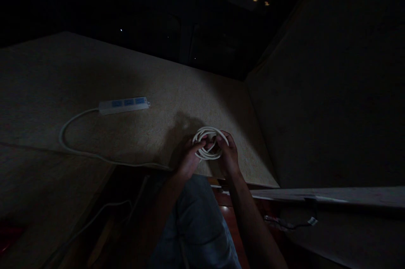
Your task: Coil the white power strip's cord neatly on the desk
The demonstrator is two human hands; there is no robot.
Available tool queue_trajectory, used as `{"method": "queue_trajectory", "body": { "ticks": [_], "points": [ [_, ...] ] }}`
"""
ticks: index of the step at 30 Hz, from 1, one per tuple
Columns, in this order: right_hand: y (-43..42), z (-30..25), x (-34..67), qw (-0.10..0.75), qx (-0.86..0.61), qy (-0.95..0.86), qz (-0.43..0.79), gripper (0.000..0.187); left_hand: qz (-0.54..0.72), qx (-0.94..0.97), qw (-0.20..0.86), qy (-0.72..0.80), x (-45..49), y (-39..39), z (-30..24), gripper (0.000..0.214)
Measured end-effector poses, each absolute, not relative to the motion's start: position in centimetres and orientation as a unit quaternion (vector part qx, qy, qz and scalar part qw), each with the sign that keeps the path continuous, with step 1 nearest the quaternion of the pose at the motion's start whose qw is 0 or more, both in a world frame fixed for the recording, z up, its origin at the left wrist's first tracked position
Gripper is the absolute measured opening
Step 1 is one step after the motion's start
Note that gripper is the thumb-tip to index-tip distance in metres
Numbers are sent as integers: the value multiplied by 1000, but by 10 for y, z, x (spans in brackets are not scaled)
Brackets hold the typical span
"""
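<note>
Both of my hands hold a round coil of white power cord (207,157) above the front part of the stone-coloured surface. My left hand (190,157) is closed on the coil's left side, its thumb over the loops. On the right side my right hand (230,155) grips the loops, thumb inward. Some fingertips are hidden behind the coil. To the left lies a white power strip (123,105) with blue socket faces; its cord (85,153) curves round and runs along the surface toward my left hand.
A dark window (152,28) stands behind the ledge (177,87), and a wall (332,91) rises at the right. My legs in jeans (199,222) are below. Another white cord (107,205) hangs at the lower left. A dark cable (297,226) lies at the lower right.
</note>
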State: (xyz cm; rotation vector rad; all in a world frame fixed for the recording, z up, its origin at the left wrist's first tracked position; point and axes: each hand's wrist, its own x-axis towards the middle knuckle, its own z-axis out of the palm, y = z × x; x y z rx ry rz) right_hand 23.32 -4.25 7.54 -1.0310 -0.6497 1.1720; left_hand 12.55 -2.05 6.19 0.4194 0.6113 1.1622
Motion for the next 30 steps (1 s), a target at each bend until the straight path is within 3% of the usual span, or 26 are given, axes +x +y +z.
{"method": "queue_trajectory", "body": {
  "ticks": [4, 9, 12, 17, 23, 30],
  "points": [
    [-42, 79, 239, 644, -465, -280, 539, 40, 526, 195, 764, 320, 119, -16, 67, 24],
    [-37, 70, 250, 638, -497, -251, 531, 38, 495, 242, 775, 311, 111, -12, 72, 23],
    [-38, 64, 257, 607, -512, -270, 545, 35, 396, 277, 829, 283, 105, -4, 68, 22],
    [-43, 59, 268, 563, -513, -318, 565, 37, 259, 268, 881, 291, 99, 15, 55, 40],
    [-34, 49, 271, 635, -468, -224, 572, 47, 345, 184, 866, 312, 118, 14, 45, 21],
    [-27, 38, 268, 663, -363, -132, 641, 22, 436, 56, 865, 241, 143, -4, 52, 25]
  ]
}}
